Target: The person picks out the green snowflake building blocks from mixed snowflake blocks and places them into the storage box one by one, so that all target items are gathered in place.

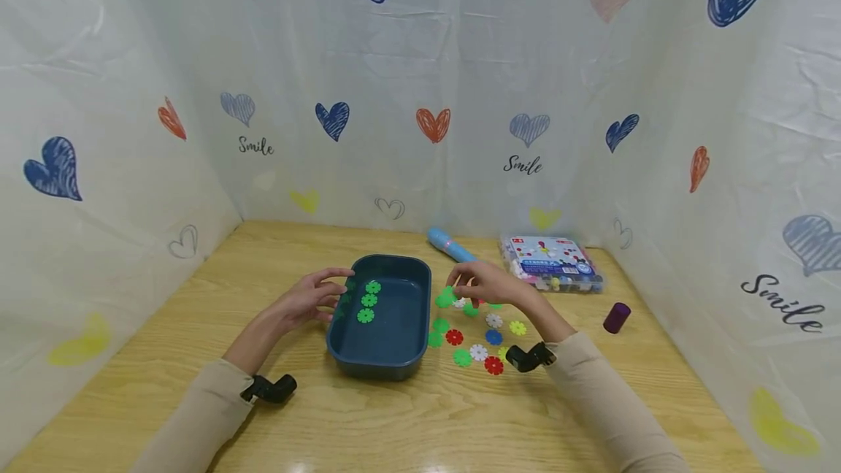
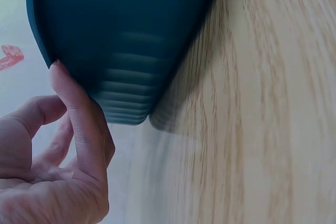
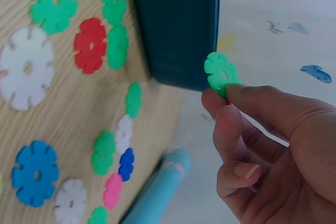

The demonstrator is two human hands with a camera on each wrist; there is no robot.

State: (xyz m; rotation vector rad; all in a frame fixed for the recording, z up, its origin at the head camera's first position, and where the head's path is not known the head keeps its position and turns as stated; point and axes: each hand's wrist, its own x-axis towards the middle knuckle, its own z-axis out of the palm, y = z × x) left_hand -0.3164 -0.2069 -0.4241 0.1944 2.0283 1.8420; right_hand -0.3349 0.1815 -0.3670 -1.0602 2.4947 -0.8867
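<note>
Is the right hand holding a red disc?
No, the right hand pinches a green disc beside the blue tray.

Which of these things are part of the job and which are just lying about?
In the job: green disc pinched by right hand; blue tray, steadied by left hand; loose discs on table.
Lying about: light-blue tube, boxed set, purple cap.

One blue tray [image 1: 381, 356]; three green discs [image 1: 369, 301] inside; one purple cylinder [image 1: 616, 317]; one box [image 1: 550, 263].
</note>
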